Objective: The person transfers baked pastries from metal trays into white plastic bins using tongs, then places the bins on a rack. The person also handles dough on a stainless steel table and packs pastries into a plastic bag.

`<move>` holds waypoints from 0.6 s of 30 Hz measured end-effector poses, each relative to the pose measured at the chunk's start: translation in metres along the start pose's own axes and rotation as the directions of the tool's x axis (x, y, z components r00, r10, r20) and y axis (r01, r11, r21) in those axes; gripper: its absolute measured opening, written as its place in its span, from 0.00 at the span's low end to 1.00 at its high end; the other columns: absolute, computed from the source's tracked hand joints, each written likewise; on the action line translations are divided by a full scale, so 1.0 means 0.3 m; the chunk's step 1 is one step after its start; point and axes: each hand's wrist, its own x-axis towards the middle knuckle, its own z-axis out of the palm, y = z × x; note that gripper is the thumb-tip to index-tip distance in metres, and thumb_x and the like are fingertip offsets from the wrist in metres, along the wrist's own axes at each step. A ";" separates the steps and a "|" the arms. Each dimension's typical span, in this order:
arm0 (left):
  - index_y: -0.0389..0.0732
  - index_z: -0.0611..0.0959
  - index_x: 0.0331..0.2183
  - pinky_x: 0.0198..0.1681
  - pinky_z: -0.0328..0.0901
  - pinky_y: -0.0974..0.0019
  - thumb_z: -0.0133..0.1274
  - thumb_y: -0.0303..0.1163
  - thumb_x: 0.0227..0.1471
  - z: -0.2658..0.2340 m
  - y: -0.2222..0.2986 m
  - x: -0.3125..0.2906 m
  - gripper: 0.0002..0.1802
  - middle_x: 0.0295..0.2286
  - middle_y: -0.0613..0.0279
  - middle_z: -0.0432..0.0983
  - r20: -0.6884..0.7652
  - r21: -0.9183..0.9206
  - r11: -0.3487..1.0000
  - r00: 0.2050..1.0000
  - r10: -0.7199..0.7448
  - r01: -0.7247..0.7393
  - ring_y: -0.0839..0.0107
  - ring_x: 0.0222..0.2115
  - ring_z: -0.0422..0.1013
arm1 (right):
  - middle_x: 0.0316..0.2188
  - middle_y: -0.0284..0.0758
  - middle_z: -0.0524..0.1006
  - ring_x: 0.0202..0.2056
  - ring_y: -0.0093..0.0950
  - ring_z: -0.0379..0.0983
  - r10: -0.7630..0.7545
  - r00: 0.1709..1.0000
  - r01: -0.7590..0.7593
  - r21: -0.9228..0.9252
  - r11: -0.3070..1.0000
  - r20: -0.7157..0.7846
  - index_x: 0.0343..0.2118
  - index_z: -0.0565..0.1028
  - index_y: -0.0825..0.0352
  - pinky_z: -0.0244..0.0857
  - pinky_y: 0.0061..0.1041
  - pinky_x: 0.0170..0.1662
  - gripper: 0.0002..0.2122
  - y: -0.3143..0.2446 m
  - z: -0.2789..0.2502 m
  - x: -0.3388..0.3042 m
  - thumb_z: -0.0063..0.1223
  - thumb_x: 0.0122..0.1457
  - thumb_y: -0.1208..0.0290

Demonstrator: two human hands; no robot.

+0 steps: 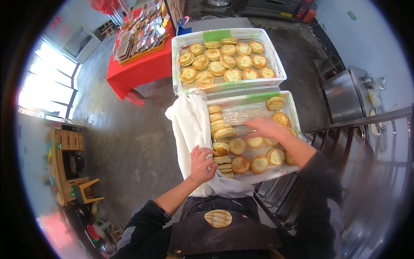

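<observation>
My right hand (264, 127) is closed on metal tongs (239, 125), reaching over the near white crate (294, 113). The tongs' tips meet a round golden flatbread (225, 133) at the crate's left side. Behind it several flatbreads (215, 116) stand on edge in a row, and more stacked ones (223, 166) continue toward me. Other flatbreads (259, 164) lie flat on clear plastic in the near and right part. A white cloth (186, 125) drapes over the left rim. My left hand (204, 165) rests on the cloth beside the row, its fingers apart and slightly bent.
Beyond stands a second white crate (174, 64) with flatbreads spread over its bottom. A red-covered table (118, 73) at the far left bears a tray of packets (148, 32). To the right are a metal rack (336, 146) and a steel cabinet (345, 97). A stool (88, 191) stands at left.
</observation>
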 end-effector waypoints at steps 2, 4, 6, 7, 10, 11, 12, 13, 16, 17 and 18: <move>0.43 0.72 0.21 0.62 0.55 0.40 0.66 0.32 0.40 -0.009 0.029 0.028 0.15 0.49 0.55 0.76 0.104 0.031 0.998 0.993 -0.052 0.049 0.52 0.52 0.69 | 0.43 0.42 0.82 0.43 0.48 0.79 0.030 0.999 -0.029 -0.033 0.999 0.039 0.57 0.76 0.57 0.74 0.45 0.45 0.30 0.009 -0.008 0.004 0.59 0.59 0.40; 0.40 0.77 0.25 0.62 0.55 0.45 0.68 0.39 0.41 -0.004 0.058 0.068 0.17 0.52 0.53 0.75 0.182 0.132 0.984 0.973 -0.145 0.122 0.52 0.53 0.68 | 0.44 0.44 0.82 0.45 0.48 0.79 0.039 0.997 -0.041 0.025 0.999 0.073 0.57 0.76 0.58 0.73 0.45 0.47 0.30 0.002 -0.008 -0.009 0.59 0.59 0.41; 0.38 0.80 0.29 0.62 0.56 0.49 0.69 0.44 0.42 0.007 0.074 0.114 0.21 0.52 0.52 0.76 0.233 0.220 0.961 0.948 -0.216 0.165 0.52 0.52 0.67 | 0.46 0.45 0.82 0.46 0.48 0.78 0.088 0.990 -0.101 0.108 0.989 0.113 0.57 0.76 0.59 0.73 0.45 0.49 0.30 -0.014 -0.004 -0.032 0.60 0.59 0.42; 0.37 0.80 0.30 0.61 0.57 0.50 0.69 0.46 0.42 0.013 0.077 0.136 0.23 0.51 0.52 0.76 0.256 0.263 0.949 0.936 -0.241 0.172 0.52 0.51 0.67 | 0.46 0.45 0.82 0.47 0.48 0.78 0.120 0.983 -0.142 0.167 0.976 0.135 0.57 0.76 0.60 0.72 0.45 0.50 0.30 -0.025 0.001 -0.046 0.60 0.59 0.42; 0.36 0.82 0.33 0.57 0.58 0.52 0.68 0.50 0.42 0.012 0.076 0.181 0.27 0.46 0.54 0.77 0.389 0.333 0.921 0.860 -0.331 0.204 0.53 0.48 0.67 | 0.48 0.46 0.81 0.49 0.48 0.78 0.181 0.970 -0.215 0.223 0.951 0.161 0.57 0.76 0.60 0.72 0.45 0.52 0.28 -0.043 0.016 -0.077 0.60 0.60 0.44; 0.36 0.82 0.34 0.55 0.59 0.53 0.68 0.51 0.42 0.007 0.075 0.187 0.28 0.44 0.55 0.77 0.433 0.355 0.912 0.829 -0.355 0.205 0.54 0.47 0.67 | 0.49 0.46 0.81 0.50 0.48 0.77 0.202 0.966 -0.233 0.215 0.948 0.161 0.57 0.77 0.59 0.72 0.44 0.52 0.28 -0.042 0.021 -0.082 0.60 0.60 0.45; 0.36 0.83 0.34 0.54 0.59 0.54 0.68 0.52 0.43 -0.001 0.077 0.188 0.28 0.41 0.55 0.77 0.433 0.344 0.920 0.837 -0.335 0.190 0.55 0.46 0.67 | 0.49 0.46 0.81 0.49 0.48 0.78 0.186 0.976 -0.207 0.217 0.954 0.115 0.57 0.76 0.59 0.72 0.44 0.52 0.27 -0.039 0.026 -0.085 0.60 0.60 0.45; 0.36 0.83 0.35 0.52 0.59 0.55 0.67 0.53 0.43 -0.010 0.079 0.185 0.28 0.39 0.56 0.76 0.424 0.341 0.925 0.852 -0.308 0.165 0.56 0.45 0.67 | 0.48 0.46 0.81 0.49 0.48 0.78 0.173 0.983 -0.184 0.211 0.960 0.068 0.57 0.76 0.59 0.72 0.44 0.51 0.27 -0.032 0.030 -0.083 0.60 0.60 0.46; 0.37 0.83 0.35 0.51 0.59 0.56 0.67 0.53 0.43 -0.034 0.088 0.172 0.28 0.37 0.57 0.76 0.431 0.343 0.929 0.855 -0.290 0.142 0.57 0.44 0.67 | 0.46 0.45 0.81 0.47 0.48 0.78 0.126 0.992 -0.124 0.155 0.980 -0.007 0.58 0.74 0.59 0.72 0.44 0.50 0.28 -0.012 0.042 -0.065 0.60 0.60 0.46; 0.37 0.83 0.35 0.51 0.59 0.56 0.67 0.53 0.43 -0.038 0.090 0.170 0.28 0.37 0.57 0.76 0.436 0.344 0.928 0.850 -0.295 0.145 0.57 0.44 0.67 | 0.45 0.44 0.82 0.46 0.48 0.78 0.107 0.994 -0.105 0.121 0.987 -0.018 0.58 0.74 0.59 0.72 0.44 0.49 0.28 -0.011 0.047 -0.054 0.60 0.60 0.47; 0.37 0.83 0.35 0.51 0.59 0.56 0.67 0.53 0.43 -0.040 0.091 0.168 0.28 0.37 0.57 0.76 0.442 0.343 0.927 0.846 -0.299 0.149 0.57 0.44 0.67 | 0.43 0.44 0.82 0.45 0.47 0.79 0.093 0.996 -0.092 0.096 0.991 -0.009 0.57 0.73 0.60 0.73 0.44 0.47 0.28 -0.017 0.056 -0.042 0.60 0.60 0.47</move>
